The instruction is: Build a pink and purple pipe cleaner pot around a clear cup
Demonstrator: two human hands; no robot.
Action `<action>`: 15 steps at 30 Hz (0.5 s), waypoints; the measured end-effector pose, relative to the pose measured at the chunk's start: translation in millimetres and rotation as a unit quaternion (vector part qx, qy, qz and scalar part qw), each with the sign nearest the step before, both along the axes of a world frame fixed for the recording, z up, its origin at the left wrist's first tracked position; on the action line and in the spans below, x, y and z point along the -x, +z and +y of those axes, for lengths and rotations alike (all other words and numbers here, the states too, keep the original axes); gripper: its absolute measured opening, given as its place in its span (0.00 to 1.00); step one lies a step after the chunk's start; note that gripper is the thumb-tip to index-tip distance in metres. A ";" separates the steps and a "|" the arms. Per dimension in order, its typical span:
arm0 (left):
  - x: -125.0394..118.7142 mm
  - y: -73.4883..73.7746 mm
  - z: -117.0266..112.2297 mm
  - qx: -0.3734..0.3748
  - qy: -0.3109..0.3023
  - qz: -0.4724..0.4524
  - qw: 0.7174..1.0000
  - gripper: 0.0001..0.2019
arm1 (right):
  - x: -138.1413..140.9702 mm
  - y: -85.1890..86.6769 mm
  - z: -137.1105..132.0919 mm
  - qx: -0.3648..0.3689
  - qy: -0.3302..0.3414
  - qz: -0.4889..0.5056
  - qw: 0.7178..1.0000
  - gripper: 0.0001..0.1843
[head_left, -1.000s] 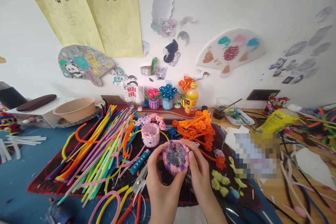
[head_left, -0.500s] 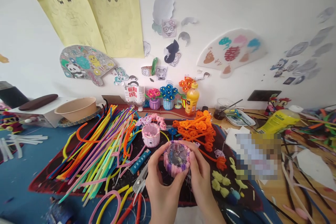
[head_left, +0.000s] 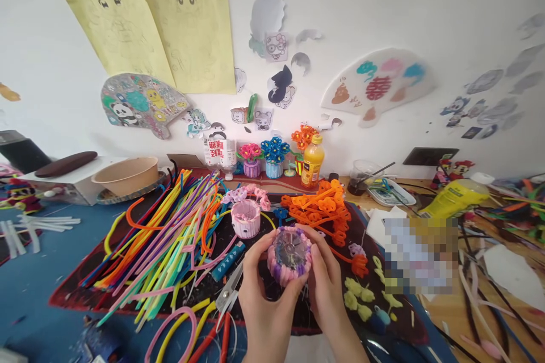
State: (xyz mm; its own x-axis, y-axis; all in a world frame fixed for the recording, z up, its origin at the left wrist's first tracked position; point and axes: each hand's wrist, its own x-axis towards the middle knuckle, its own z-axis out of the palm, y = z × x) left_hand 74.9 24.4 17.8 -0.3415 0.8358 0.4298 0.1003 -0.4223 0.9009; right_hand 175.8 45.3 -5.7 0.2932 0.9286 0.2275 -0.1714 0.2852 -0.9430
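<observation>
Two hands on one cup (head_left: 290,250), held over the mat (head_left: 304,313), clear round end toward the camera. Left hand (head_left: 264,306) pinches its left side, thumb underneath; right hand (head_left: 327,281) presses fingers against the right. Grip advice: light, even pressure; fuzzy pink-purple wall probably crushes or slips if squeezed. Nearby: pink pot (head_left: 246,226) behind left, orange flowers (head_left: 317,210) behind right, stems (head_left: 170,238) off left. Scissors (head_left: 225,293) lie just beside left hand, blue tube (head_left: 228,261) next to them; both look likely to snag leftward moves.
</observation>
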 end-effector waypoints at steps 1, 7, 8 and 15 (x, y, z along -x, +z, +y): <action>0.2 -0.7 -0.1 0.001 0.003 0.001 1.000 0.29 | -0.1 1.0 0.0 -0.003 0.004 0.001 1.000 0.16; 3.9 -0.9 0.2 0.014 0.010 0.001 1.000 0.27 | 1.3 13.3 -1.2 -0.030 0.060 -0.011 0.998 0.18; 4.1 0.4 0.5 0.012 0.016 -0.007 1.000 0.27 | 2.2 15.2 -1.8 -0.032 0.081 -0.003 0.996 0.19; -1.4 15.0 -10.5 0.015 -0.003 -0.012 1.000 0.23 | 7.3 17.2 -7.7 -0.002 0.145 0.076 0.987 0.46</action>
State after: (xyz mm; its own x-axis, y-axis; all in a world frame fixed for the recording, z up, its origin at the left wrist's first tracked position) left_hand 76.3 13.9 32.8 -0.3459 0.8509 0.3955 0.0757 -0.3948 0.9156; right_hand 168.6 37.6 11.5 0.0468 0.9778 0.2044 -0.3851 0.2064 -0.8995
